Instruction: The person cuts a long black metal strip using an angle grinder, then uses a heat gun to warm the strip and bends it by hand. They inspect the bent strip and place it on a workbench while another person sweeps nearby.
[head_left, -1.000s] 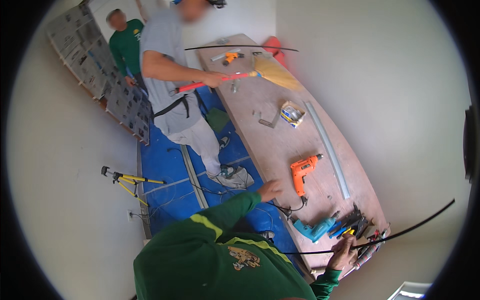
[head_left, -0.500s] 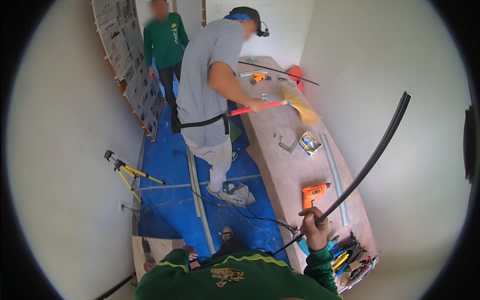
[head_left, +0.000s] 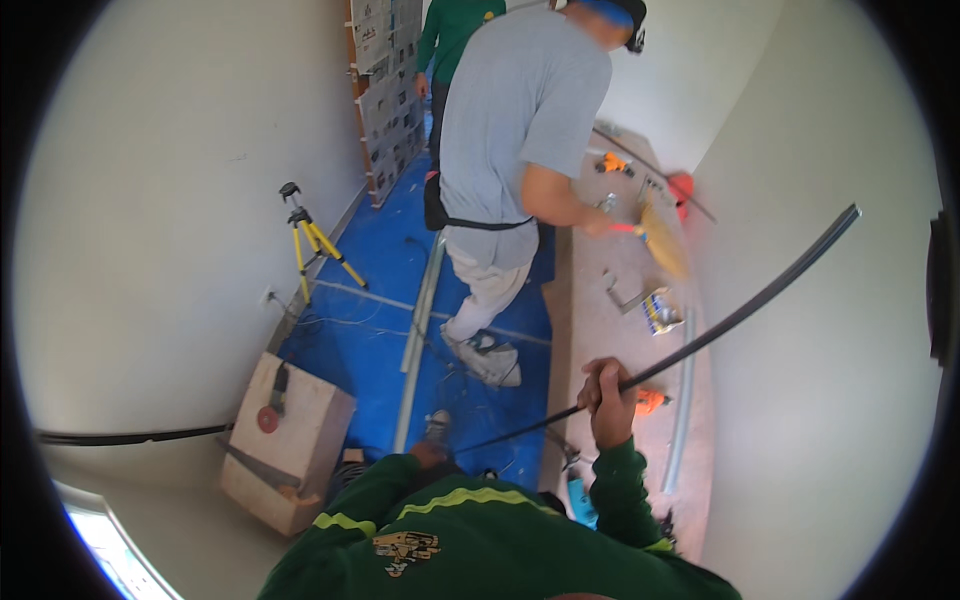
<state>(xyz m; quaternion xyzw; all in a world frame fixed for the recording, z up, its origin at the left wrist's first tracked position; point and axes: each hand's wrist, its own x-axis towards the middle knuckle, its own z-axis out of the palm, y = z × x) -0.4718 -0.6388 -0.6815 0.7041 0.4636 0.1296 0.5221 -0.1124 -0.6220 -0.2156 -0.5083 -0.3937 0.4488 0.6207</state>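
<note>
Long black flexible strip (head_left: 770, 300) runs through the right hand (head_left: 608, 398), its upper end curving away to the right. Well left of the left hand (head_left: 432, 456) sits a pale, boxy wooden stand (head_left: 318, 410); beyond it, a yellow-legged black tripod (head_left: 312, 232). The left hand, low and blurred, is near the strip's lower end; I can't tell whether it grips. Ahead, between both hands, stands a grey-shirted co-worker (head_left: 520, 120). The right hand's fingers curl around the strip; just right, partly hidden, lies an orange power drill (head_left: 654, 401).

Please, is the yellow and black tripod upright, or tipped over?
Upright: the yellow and black tripod stands on spread legs, its black head uppermost.
</note>
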